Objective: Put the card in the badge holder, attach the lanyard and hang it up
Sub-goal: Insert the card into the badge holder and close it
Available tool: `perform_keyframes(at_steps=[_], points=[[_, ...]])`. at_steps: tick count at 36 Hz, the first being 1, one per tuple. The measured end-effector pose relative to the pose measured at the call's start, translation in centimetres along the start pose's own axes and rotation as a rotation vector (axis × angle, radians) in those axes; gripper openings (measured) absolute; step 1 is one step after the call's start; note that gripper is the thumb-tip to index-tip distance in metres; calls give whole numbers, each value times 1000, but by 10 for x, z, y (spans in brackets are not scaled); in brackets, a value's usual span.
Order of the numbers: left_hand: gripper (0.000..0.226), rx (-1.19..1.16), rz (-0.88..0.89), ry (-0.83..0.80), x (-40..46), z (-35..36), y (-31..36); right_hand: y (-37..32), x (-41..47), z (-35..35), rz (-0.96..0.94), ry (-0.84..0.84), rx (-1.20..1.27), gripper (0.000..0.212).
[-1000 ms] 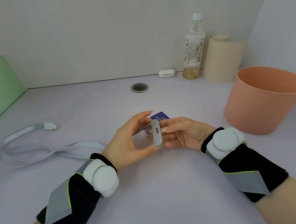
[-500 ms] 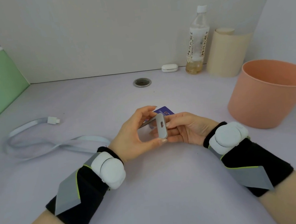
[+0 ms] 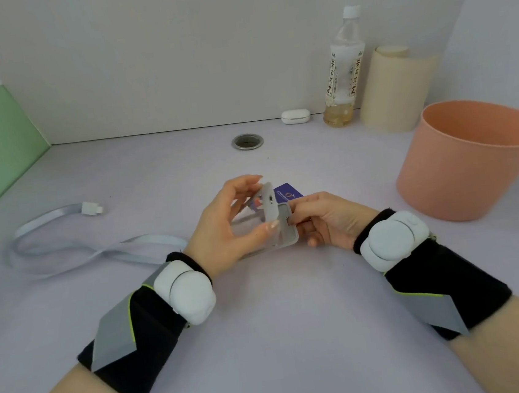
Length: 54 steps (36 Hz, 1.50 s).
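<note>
Head view. Table (image 3: 282,338): pale lilac top, carries everything, both forearms low over it. Bucket (image 3: 472,161): salmon plastic, upright, open top, just beyond and to the right of the right hand, apart from it. Paper roll (image 3: 397,92): cream, upright, far behind the right hand at the back wall, just behind the bucket. Bottle (image 3: 342,69): clear, white cap, a little yellowish liquid at the bottom, touching or just beside the roll on its left; cannot tell which. Lanyard (image 3: 74,247): pale grey strap, looped flat on the table left of the left hand, its white clip end at the far side of the loop, its near end running behind the left wrist. Not joined to the holder.

Left hand (image 3: 223,229): fingers curled, thumb below and fingertips above, pinching the badge holder (image 3: 283,235) by its left part. Holder is clear with a grey frame, held up between the two hands; its grey flap stands raised. Right hand (image 3: 327,218): thumb and forefinger pinched on the holder's right edge, other fingers tucked under.

Card (image 3: 288,191): purple, only a corner showing just behind the holder, over the right fingers; whether it is already in the pocket cannot be told. Small white case (image 3: 295,116): at the back wall, left of the bottle. Round metal grommet (image 3: 247,141): set in the table, beyond both hands.
</note>
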<state>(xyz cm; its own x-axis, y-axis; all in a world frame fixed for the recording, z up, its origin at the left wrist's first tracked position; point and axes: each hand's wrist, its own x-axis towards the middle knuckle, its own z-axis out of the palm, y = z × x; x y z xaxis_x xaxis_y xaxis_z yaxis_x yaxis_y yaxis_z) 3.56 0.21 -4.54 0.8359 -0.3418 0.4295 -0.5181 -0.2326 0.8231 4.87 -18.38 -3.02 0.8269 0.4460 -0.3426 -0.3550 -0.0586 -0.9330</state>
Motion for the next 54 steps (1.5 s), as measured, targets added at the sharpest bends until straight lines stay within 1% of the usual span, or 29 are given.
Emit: perform_keyframes(at_steps=[5, 7, 11, 17, 20, 22, 25, 29, 32, 35, 41, 47, 50, 54], points=[[49, -65, 16, 132, 1, -3, 5, -2, -2, -7, 0, 36, 0, 23], [48, -59, 33, 175, 2, -6, 8, -3, -3, -12, -9, 65, -18, 28], [50, 7, 41, 170, 0, -15, 10, -5, -5, -23, -5, 100, -88, 34], [55, 111, 70, 136, -2, -34, 11, -9, -13, -37, 10, 134, -221, 30], [48, 129, 71, 120, -4, -47, 12, -10, -14, -42, 21, 163, -278, 27], [44, 114, 58, 94, -4, -55, 13, -10, -14, -44, 31, 178, -294, 24], [47, 102, 32, 58, -9, -68, 15, -10, -14, -43, 31, 194, -323, 18], [58, 67, -14, 22, -17, -80, 13, -10, -14, -39, -16, 246, -502, 9], [67, 10, -50, -3, -23, -85, 10, -9, -13, -36, -64, 271, -592, 11], [72, 18, -75, -41, -28, -91, 7, -8, -10, -36, -105, 276, -675, 10], [75, 157, -168, -135, -33, -105, 2, -8, -3, -36, -122, 295, -816, 15], [74, 355, -312, -298, -37, -113, -5, -15, 1, -32, -111, 281, -909, 22], [79, 477, -374, -374, -38, -111, -10, -20, 7, -29, -125, 280, -971, 25], [90, 560, -441, -409, -37, -107, -8, -27, 14, -22, -109, 264, -1062, 33]])
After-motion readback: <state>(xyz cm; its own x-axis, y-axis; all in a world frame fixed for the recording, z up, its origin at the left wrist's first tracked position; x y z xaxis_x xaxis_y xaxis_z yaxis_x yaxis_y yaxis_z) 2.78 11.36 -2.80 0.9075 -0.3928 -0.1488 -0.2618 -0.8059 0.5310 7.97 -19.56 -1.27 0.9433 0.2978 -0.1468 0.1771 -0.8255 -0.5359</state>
